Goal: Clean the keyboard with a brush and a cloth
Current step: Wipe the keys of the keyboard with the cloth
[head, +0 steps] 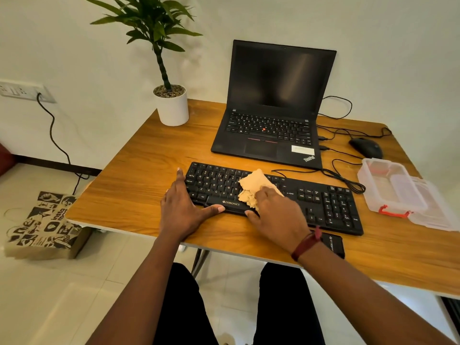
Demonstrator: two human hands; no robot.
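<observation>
On the middle of the keyboard (pixel 323 202), the right hand (pixel 276 215) lay palm down over a crumpled tan cloth (pixel 254 185), its fingers bent down onto the fabric and holding it against the keys, the thumb reaching to the keyboard's near edge beside the space bar. The cloth spread out from under the fingers toward the far rows of letter keys. A dark red wristband (pixel 306 242) circled the right wrist, and a small flat black object (pixel 333 242) lay on the tabletop (pixel 139 175) just beside it, partly hidden by the arm.

The left hand (pixel 181 210) rested flat at the keyboard's left end with its fingers straight along the side and its thumb stretched out along the front edge, gripping nothing.

The keyboard sat slantwise near the front of the wooden tabletop, its cable coiled behind it. Beyond it stood an open black laptop (pixel 273 108) with a dark screen. A black mouse (pixel 366 146) lay to the right of the laptop, and a clear plastic box (pixel 390 188) with a red clasp sat near the right edge. A white plant pot (pixel 171 105) stood at the far left corner. A printed paper bag (pixel 44 225) sat on the floor to the left.
</observation>
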